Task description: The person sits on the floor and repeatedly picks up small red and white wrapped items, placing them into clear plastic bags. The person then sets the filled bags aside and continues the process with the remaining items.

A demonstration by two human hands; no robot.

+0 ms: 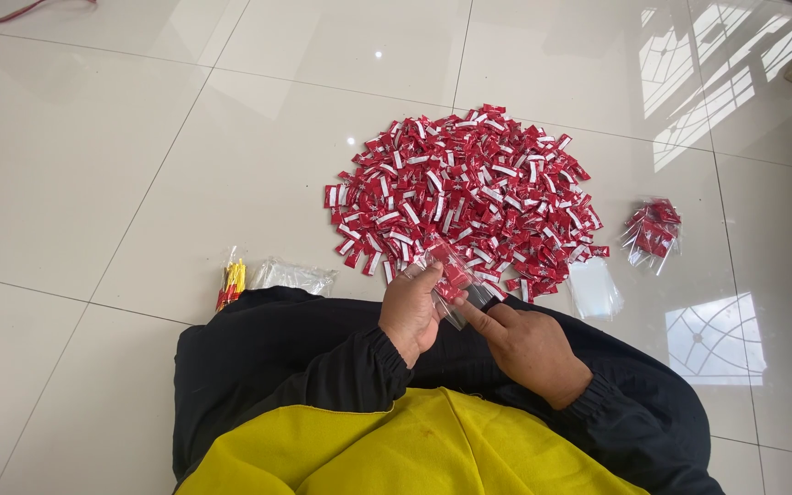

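Just above the person's lap, over the glossy white tiled floor (93,165), both bare hands work on a small clear plastic bag (456,293) that already carries a few small red-and-white wrapped sachets. The left hand (410,312) has its grip clenched on the near edge of the bag, fingers curled around the film, while the right hand (524,344) pinches the bag's lower side with thumb and forefinger extended; both grips hold the same bag. Directly beyond the hands, touching the bag's far end, lies a large heap of red-and-white foil sachets (465,197), loosely spread on the floor. To the right of the heap sits a filled clear packet of red sachets (653,229), and between it and the hands a stack of empty clear bags (593,289). Near the person's left knee rest a bundle of yellow and red strips (231,282) and a crinkled clear plastic sleeve (293,275). Judging from its look, the bag is thin, limp and slippery, nearly weightless, so it would buckle unless held by its open rim on both sides; the sachets seem light, flat and slick, likely to slide off one another, and best taken by pinching a few at their crimped ends.
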